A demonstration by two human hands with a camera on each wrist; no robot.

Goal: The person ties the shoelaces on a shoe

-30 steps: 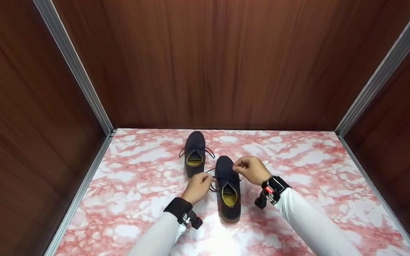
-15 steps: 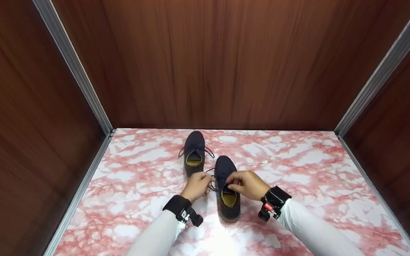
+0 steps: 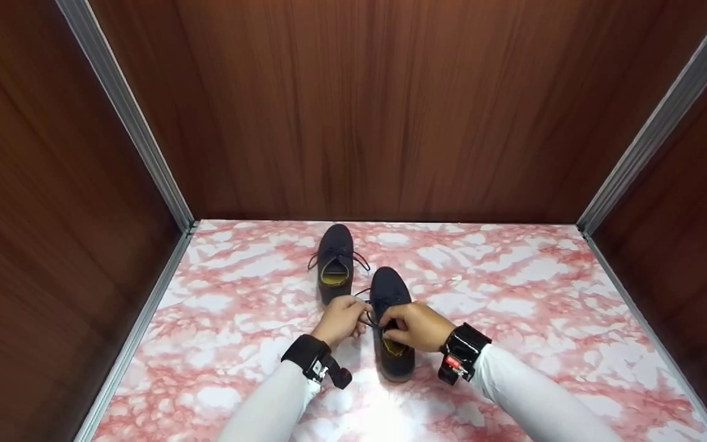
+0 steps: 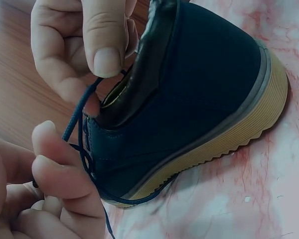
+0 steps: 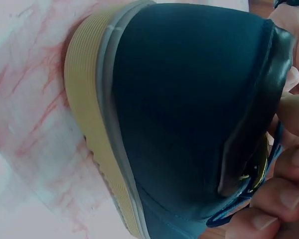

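A dark navy lace-up shoe (image 3: 388, 285) with a yellow lining stands on the floor, toe pointing away. Pinched between thumb and fingers of my right hand (image 3: 418, 325), over the shoe's opening, is a dark blue shoelace (image 4: 78, 112). My left hand (image 3: 341, 319) is at the shoe's left side with fingers curled on the lace; its exact grip is partly hidden. Lace loops hang between the hands and beside the tan sole (image 4: 229, 134) in the left wrist view. The right wrist view shows the shoe's heel side (image 5: 184, 99) close up, with fingers at the right edge.
A matching navy shoe (image 3: 336, 245) stands farther back on the left, its laces spread to both sides. Under both lies a red-and-white marbled surface (image 3: 501, 264). Brown wood-grain panels (image 3: 378, 110) with metal corner strips enclose the back and sides.
My right hand has come from beside the shoe's front down and left, over the opening, and now pinches the lace. My left hand stays nearly in place. The shoes have not visibly moved.
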